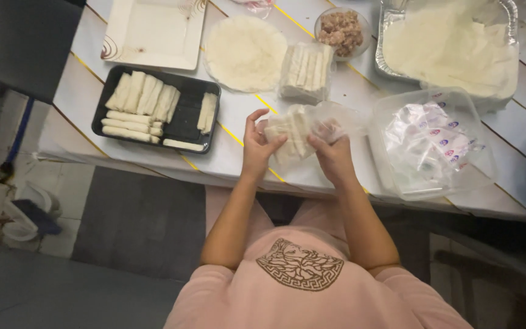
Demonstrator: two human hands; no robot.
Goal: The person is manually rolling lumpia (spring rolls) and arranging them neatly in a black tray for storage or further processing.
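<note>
Hands, left (258, 144) and right (331, 152), both closed on bag of rolls (296, 131), near tabletop (238, 116) front edge, beside black tray (185, 122).

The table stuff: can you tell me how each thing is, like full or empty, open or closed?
Left hand: gripping the clear bag of rolls.
Right hand: gripping the same bag, which is open.
Black tray: partly filled with rolls.
White square plate: empty.
Round wrapper: lying flat, unfilled.
Small bowl: holding minced filling.
Foil tray: holding wrapper sheets.
Plastic tub: lidless, holding bags.
</note>
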